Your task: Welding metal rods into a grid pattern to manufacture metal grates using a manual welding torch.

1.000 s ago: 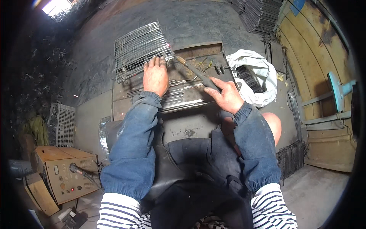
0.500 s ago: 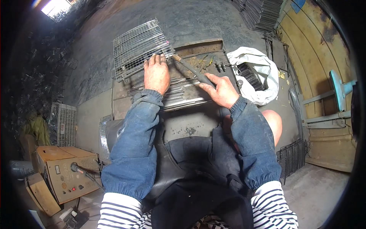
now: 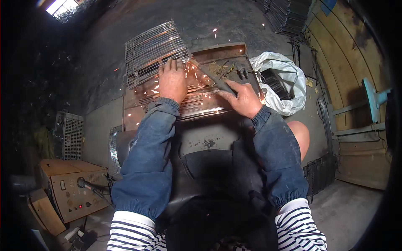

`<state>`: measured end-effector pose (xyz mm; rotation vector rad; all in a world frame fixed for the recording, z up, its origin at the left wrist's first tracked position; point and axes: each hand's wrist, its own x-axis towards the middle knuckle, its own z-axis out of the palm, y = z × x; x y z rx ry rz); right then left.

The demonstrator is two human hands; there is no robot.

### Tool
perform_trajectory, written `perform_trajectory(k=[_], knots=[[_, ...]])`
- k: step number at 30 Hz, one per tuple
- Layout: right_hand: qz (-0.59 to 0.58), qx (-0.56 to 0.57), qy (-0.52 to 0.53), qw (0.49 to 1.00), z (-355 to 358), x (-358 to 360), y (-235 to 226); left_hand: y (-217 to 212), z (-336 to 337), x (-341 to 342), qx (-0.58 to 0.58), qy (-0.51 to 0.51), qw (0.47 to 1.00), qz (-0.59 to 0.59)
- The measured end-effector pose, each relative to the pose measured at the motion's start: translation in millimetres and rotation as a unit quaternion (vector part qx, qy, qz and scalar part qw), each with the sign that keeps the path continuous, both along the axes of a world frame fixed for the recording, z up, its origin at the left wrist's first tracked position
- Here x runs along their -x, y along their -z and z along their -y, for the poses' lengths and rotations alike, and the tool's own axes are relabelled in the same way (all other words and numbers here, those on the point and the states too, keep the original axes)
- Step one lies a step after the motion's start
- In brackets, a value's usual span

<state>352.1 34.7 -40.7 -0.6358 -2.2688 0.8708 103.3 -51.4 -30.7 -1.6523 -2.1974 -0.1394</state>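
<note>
My right hand [image 3: 243, 98] is closed round the dark handle of a welding electrode holder [image 3: 217, 82]. The holder's tip points up and left to the near right corner of a wire mesh cage [image 3: 155, 46], and sparks fly from there. My left hand [image 3: 172, 81] rests with its fingers stretched out on the cage's near edge. Whether the fingertips grip a wire is hidden. Several thin metal rods [image 3: 192, 100] lie side by side on the low metal worktable [image 3: 132, 100] below my hands.
A white sack [image 3: 297, 90] of dark metal pieces stands right of the table. At lower left is a welding machine [image 3: 75, 192] with a plugged-in cable. Another mesh panel [image 3: 71, 134] leans behind it. Stacked dark racks [image 3: 282, 16] stand at the far right, by a yellowish metal panel [image 3: 343, 50].
Bright sparks now spray from the holder's tip across the table and floor, and the picture has darkened around them. Both hands have hardly moved.
</note>
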Motion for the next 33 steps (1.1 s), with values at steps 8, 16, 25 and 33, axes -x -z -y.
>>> perform_trajectory(k=[8, 16, 25, 33], knots=[[0.017, 0.032, 0.005, 0.999, -1, -8, -6, 0, 1, -2, -0.001, -0.015, 1.000, 0.004], [0.064, 0.089, -0.001, 0.994, 3, -3, -14, 4, 1, 2, -0.008, -0.007, 1.000, 0.001], [0.005, 0.058, -0.025, 0.998, -2, -2, -4, 1, 1, 0, -0.021, 0.008, 1.000, 0.017], [0.014, 0.070, -0.002, 0.997, 9, -4, -9, -6, 5, -5, 0.012, -0.031, 0.999, 0.026]])
